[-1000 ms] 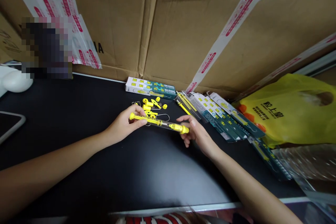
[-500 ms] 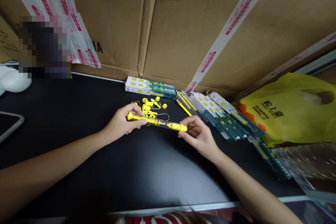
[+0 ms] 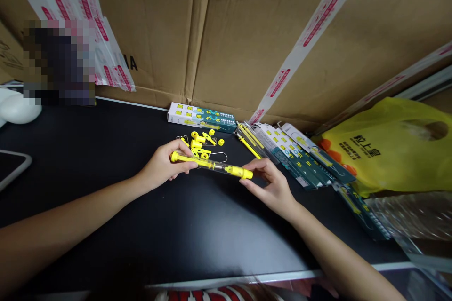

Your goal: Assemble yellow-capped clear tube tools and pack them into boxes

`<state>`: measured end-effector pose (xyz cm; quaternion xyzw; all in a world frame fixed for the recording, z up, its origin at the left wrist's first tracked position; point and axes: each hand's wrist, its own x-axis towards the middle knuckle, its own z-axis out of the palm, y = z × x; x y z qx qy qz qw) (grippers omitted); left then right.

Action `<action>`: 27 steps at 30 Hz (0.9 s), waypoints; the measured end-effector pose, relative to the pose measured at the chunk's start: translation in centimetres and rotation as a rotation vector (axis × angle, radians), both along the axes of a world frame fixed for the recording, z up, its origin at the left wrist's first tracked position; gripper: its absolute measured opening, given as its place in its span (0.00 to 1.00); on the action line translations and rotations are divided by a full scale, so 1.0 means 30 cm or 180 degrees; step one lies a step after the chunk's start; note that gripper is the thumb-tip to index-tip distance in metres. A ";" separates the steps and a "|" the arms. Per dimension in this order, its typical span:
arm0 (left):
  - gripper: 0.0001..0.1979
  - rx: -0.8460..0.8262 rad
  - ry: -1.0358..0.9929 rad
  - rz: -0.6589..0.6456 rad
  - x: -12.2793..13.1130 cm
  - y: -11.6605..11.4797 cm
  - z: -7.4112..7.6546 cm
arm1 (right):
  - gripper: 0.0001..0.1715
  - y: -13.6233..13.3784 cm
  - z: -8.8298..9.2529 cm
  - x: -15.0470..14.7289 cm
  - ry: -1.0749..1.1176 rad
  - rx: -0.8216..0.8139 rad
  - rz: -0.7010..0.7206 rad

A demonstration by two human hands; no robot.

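Observation:
A tubular spring scale [image 3: 219, 166], a clear tube with yellow fittings at both ends, is held nearly level above the black table. My left hand [image 3: 165, 161] is closed around its left part, thumb in front. At the other end, the fingertips of my right hand [image 3: 268, 179] pinch the yellow cap. Just behind the tube lies a small pile of yellow plastic parts [image 3: 198, 142], with thin wire hooks [image 3: 221, 156] among them. Slim clear tubes with yellow rods [image 3: 249, 145] lie behind my right hand.
A white and teal printed box [image 3: 201, 116] stands against the cardboard [image 3: 148, 19] at the back. Several similar boxes [image 3: 294, 155] spread to the right, beside a yellow plastic bag [image 3: 399, 150]. A white-edged device [image 3: 14, 167] rests on the table's left side.
The right-hand end of the scale and my right fingertips have shifted very slightly to the right. My left hand keeps its place and hold.

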<state>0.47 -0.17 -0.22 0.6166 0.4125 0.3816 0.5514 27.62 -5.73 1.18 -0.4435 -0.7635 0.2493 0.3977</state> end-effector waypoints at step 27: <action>0.13 0.0235 0.0534 -0.0420 -0.014 0.015 -0.018 | 0.10 -0.017 0.027 -0.026 0.1330 -0.0323 0.0513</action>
